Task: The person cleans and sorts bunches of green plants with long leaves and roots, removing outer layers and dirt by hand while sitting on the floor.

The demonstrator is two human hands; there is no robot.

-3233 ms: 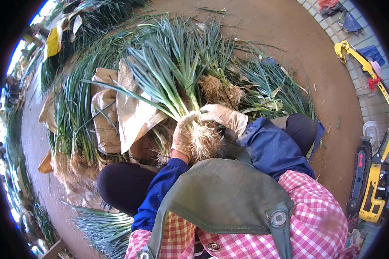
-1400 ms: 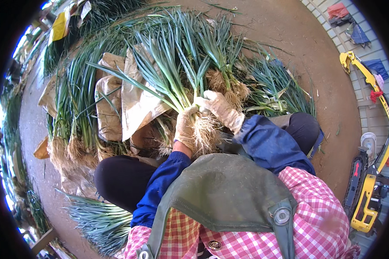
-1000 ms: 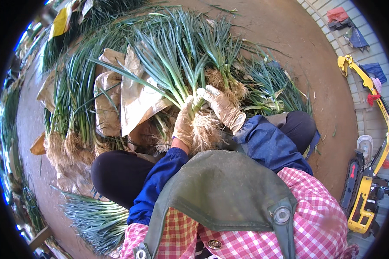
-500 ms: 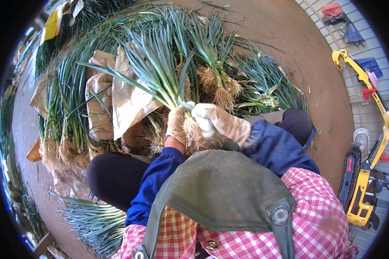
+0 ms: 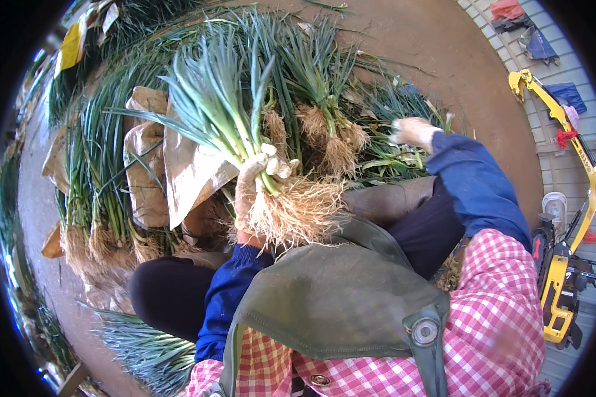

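My gloved left hand [image 5: 249,185] is closed round the pale stems of a bunch of green onions [image 5: 229,116]. The leaves fan up and to the left; the tangled tan roots hang over my lap. Out to the right, my gloved right hand [image 5: 414,133] is apart from the bunch, above a heap of loose leaves and trimmings [image 5: 400,155]. Motion smears its fingers, so whether it holds anything is not clear. Just beyond the held bunch lie more green onions [image 5: 321,73] with their roots toward me.
More rooted green onions [image 5: 102,152] lie at the left beside tan sacking [image 5: 146,172]. Another bunch [image 5: 146,351] rests at lower left. A dark green apron [image 5: 338,298] covers my front. A yellow toy-like excavator [image 5: 563,264] stands at the right, against pale panelling.
My right hand has left the bunch and swung out to the right. My left hand keeps its hold and has moved slightly left, and the roots now show spread out.
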